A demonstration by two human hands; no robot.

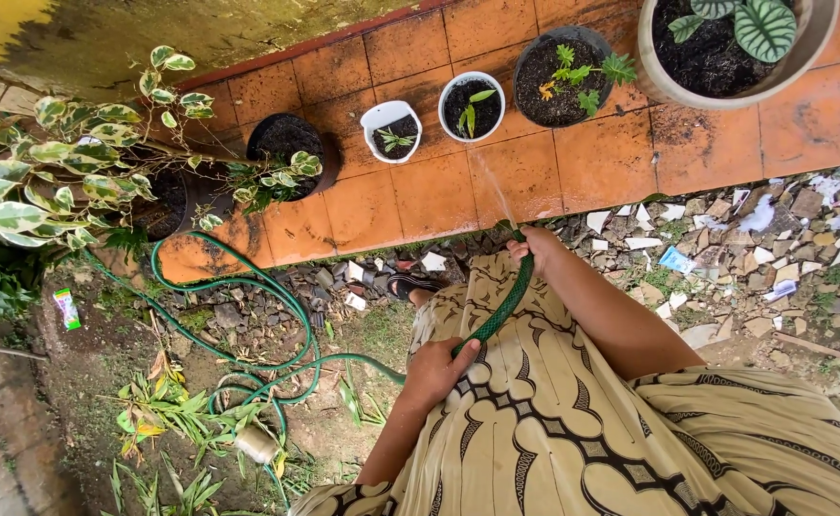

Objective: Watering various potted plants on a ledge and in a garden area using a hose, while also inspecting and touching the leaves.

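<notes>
Both hands grip the green hose [496,311]: right hand [532,248] closed at its nozzle end, left hand [434,371] closed lower; its axis points toward the white pot [470,105] on the tiled ledge [525,177].

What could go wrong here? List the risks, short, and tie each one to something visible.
1. The green hose lies in loops on the ground beside the sandalled foot; a step back could catch it.
2. The water jet lands near the small white pot, whose seedling might get flattened or its soil washed out.
3. The orange tiles look wet, and the broken rubble at their edge looks like uneven footing.
</notes>
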